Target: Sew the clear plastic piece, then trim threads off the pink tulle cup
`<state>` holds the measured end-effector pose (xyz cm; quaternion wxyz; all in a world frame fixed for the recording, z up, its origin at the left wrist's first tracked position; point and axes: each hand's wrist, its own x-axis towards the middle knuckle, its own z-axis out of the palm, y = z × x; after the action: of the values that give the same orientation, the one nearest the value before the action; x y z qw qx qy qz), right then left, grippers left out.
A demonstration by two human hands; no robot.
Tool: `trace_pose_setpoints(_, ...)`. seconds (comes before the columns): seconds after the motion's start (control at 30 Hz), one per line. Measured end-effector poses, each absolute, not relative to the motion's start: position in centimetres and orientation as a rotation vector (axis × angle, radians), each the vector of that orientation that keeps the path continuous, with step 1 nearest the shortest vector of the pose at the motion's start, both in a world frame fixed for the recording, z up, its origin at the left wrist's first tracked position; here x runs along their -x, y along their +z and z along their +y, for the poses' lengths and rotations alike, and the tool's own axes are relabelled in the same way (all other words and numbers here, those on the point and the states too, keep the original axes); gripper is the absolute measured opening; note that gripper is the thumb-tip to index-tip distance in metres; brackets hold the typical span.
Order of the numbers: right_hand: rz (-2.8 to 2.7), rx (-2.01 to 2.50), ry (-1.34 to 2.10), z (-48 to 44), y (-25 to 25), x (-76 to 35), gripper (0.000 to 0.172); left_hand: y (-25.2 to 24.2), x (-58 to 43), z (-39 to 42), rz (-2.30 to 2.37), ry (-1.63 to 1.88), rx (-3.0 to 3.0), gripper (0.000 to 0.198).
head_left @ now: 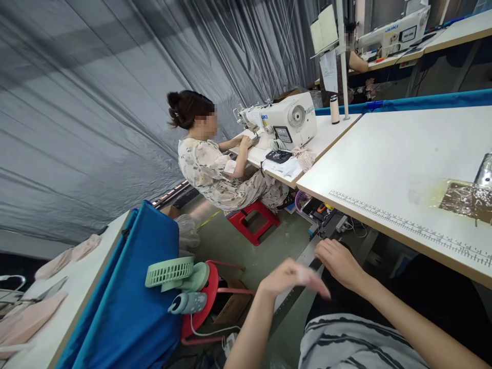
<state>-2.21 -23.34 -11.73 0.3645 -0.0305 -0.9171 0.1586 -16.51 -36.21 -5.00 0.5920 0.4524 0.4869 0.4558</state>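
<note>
My left hand [295, 279] is held in the air over the gap beside the white table [403, 143], its fingers stretched to the right and partly blurred. I see nothing in it. Close by on its right, below the table's front edge, my right hand [340, 261] has its fingers curled and pressed together. Their inner side is hidden, so whether they hold something cannot be seen. The two hands do not touch. A printed ruler [403, 225] runs along the table's edge, and a metal sewing machine part [485, 171] shows at the far right.
A person [207, 164] sits on a red stool [255, 223] at a white sewing machine [288, 120]. On another red stool [209, 292] are a green fan [169, 271] and a bottle [188, 303]. Blue cloth [149, 287] hangs at the left. A thread cone [334, 110] stands behind.
</note>
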Motion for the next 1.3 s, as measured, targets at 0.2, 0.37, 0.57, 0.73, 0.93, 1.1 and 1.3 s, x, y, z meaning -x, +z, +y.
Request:
trace_pose_setpoints(0.2, -2.367, 0.048, 0.406, -24.4, -12.2, 0.9, 0.026, -5.8, 17.0, -35.4, 1.585, 0.98, -1.124, 0.047)
trace_pose_setpoints(0.37, -2.356, 0.094, 0.452, -25.1, -12.7, 0.0, 0.026, -5.9, 16.1, -36.6, 1.074, 1.055, -1.112, 0.052)
trace_pose_setpoints(0.57, -2.325, 0.137, 0.498, -25.5, -12.7, -0.1, 0.025, -5.2, 15.7, -36.2, 1.568, 0.69, -1.154, 0.047)
trace_pose_setpoints(0.73, -2.302, 0.167, 0.529, -25.5, -12.7, -0.1, 0.025, -4.9, 15.0, -36.7, 1.354, 1.1, -1.097, 0.079)
trace_pose_setpoints(0.93, -2.296, 0.153, 0.545, -26.0, -12.5, -0.5, 0.026, -4.5, 15.4, -36.3, 1.467, 0.78, -1.122, 0.03)
trace_pose_setpoints(1.1, -2.299, 0.16, 0.558, -25.9, -12.8, -0.8, 0.025, -5.0, 14.6, -36.8, 1.213, 1.211, -1.001, 0.053)
trace_pose_setpoints(1.3, -2.291, 0.134, 0.566, -25.5, -12.8, -1.2, 0.022, -4.6, 14.3, -36.5, 1.316, 0.649, -1.072, 0.047)
